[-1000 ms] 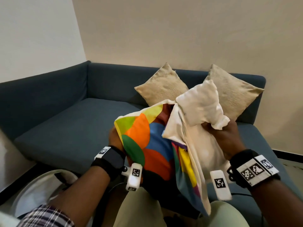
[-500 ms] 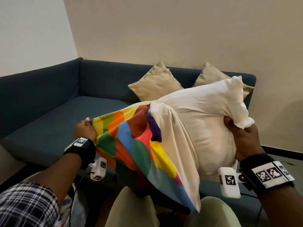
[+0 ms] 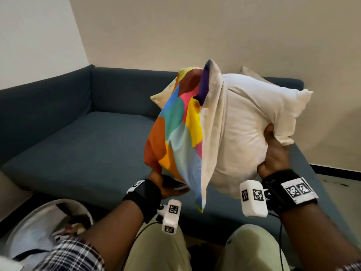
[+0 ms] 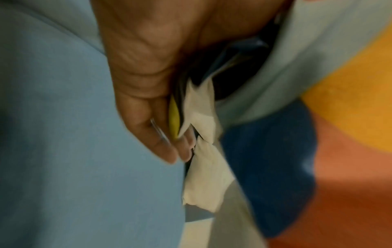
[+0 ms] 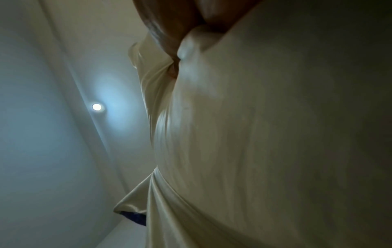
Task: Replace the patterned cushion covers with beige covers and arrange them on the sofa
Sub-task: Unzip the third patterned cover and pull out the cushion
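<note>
A cream cushion insert (image 3: 252,122) is held up over the sofa, mostly out of a multicoloured patterned cover (image 3: 175,132) that hangs off its left side. My right hand (image 3: 273,153) grips the insert's lower right part, fingers dug into the fabric (image 5: 191,50). My left hand (image 3: 166,184) grips the cover's bottom edge from below; in the left wrist view its fingers (image 4: 161,139) pinch the cover (image 4: 318,83) by a white label (image 4: 203,164). Two beige cushions (image 3: 158,96) lean on the sofa back, mostly hidden behind the insert.
The dark blue sofa (image 3: 88,145) has a bare seat on the left. A round white basket (image 3: 39,231) with fabric in it stands at the lower left by my knee. Dark floor shows at the far right (image 3: 340,184).
The insert has come further out and risen to upright. My left hand dropped from the cover's left side to its bottom edge. My right hand still grips the insert, now lower.
</note>
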{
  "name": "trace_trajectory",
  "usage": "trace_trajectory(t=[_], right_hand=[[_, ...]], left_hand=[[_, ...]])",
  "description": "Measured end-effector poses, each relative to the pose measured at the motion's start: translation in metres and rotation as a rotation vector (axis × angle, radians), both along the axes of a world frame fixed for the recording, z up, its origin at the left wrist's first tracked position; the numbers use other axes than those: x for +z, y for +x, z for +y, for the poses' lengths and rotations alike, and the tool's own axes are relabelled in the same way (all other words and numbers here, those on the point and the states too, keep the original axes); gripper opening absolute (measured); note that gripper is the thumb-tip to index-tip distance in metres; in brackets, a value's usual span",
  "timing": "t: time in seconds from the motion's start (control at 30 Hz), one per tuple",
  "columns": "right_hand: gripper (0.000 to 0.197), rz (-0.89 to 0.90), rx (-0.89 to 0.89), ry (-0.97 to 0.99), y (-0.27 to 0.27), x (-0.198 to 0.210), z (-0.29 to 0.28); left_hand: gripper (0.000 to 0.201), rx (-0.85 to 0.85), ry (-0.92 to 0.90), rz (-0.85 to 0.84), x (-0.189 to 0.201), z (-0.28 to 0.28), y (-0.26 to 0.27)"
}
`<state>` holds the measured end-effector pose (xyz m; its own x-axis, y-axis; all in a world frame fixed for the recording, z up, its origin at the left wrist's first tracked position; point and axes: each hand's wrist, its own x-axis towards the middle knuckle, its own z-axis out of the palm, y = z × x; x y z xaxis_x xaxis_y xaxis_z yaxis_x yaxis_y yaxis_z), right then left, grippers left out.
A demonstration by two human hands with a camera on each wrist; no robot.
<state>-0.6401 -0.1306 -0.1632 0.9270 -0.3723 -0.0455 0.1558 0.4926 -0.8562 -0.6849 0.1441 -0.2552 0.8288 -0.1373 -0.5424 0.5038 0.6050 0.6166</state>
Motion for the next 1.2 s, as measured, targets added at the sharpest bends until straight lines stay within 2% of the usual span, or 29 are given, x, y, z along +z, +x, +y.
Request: trace_trajectory(t=[0.03,0.07,0.13,0.2,0.23,0.3,0.33,0.37,0.43,0.53,0.6,0.7,0.77,0.83,0.87,0.93,0.97,1.03,1.07,1.13,1.2], right_hand=[[0.054,-0.005,-0.008,0.022,0.000,-0.001,0.002],[0.048,-0.014,-0.012,0.036,-0.001,-0.002,0.001],[0.045,-0.020,-0.015,0.042,0.002,-0.004,-0.003],[0.046,-0.013,-0.033,0.032,0.003,-0.006,-0.011],[0.046,-0.009,-0.044,0.026,0.004,-0.008,-0.016],[0.043,-0.004,-0.056,0.006,0.003,-0.010,-0.022],[0.041,-0.002,-0.051,-0.009,0.003,-0.011,-0.024],[0.040,-0.002,-0.039,-0.023,0.003,-0.012,-0.025],[0.036,0.009,-0.046,-0.055,0.004,-0.012,-0.030],[0.039,0.020,-0.102,-0.107,0.005,-0.007,-0.038],[0.043,-0.014,-0.141,-0.130,0.005,-0.004,-0.046],[0.049,-0.023,-0.238,-0.168,0.003,0.001,-0.068],[0.055,-0.015,-0.269,-0.110,0.004,-0.003,-0.083],[0.058,0.029,-0.272,-0.077,0.004,-0.013,-0.088],[0.060,0.068,-0.264,-0.058,0.007,-0.021,-0.086],[0.073,0.137,-0.265,-0.012,0.016,-0.040,-0.079],[0.083,0.161,-0.257,0.005,0.022,-0.051,-0.077],[0.103,0.200,-0.232,0.037,0.044,-0.080,-0.081],[0.107,0.229,-0.212,0.059,0.061,-0.098,-0.085],[0.105,0.265,-0.166,0.089,0.089,-0.127,-0.091],[0.099,0.320,-0.091,0.079,0.098,-0.138,-0.083]], left_hand=[[0.056,0.103,-0.033,-0.022,0.002,-0.006,0.004],[0.051,0.179,0.018,-0.081,0.004,-0.002,0.009],[0.052,0.313,0.322,-0.158,-0.001,0.021,0.021],[0.062,0.425,0.620,-0.073,-0.045,0.075,0.053],[0.060,0.490,0.772,-0.042,-0.068,0.107,0.069],[0.066,0.600,0.865,-0.012,-0.072,0.143,0.076],[0.068,0.659,0.886,0.006,-0.049,0.143,0.064],[0.061,0.649,0.901,0.014,-0.026,0.139,0.050],[0.046,0.627,0.951,0.064,-0.008,0.143,0.042],[0.047,0.677,1.011,0.123,0.011,0.145,0.039],[0.048,0.658,1.041,0.142,0.019,0.153,0.038],[0.048,0.541,1.215,0.204,0.014,0.193,0.029],[0.064,0.457,1.276,0.235,0.002,0.213,0.024],[0.059,0.541,1.172,0.206,-0.014,0.214,0.022],[0.055,0.623,1.067,0.119,-0.021,0.203,0.023],[0.063,0.719,0.930,0.060,-0.028,0.170,0.028],[0.064,0.704,0.907,0.028,-0.029,0.155,0.031],[0.057,0.553,1.064,-0.093,-0.026,0.124,0.032],[0.056,0.445,1.176,-0.141,-0.031,0.116,0.034],[0.065,0.228,1.400,-0.135,-0.042,0.103,0.037],[0.077,0.112,1.584,-0.081,-0.060,0.104,0.042]])
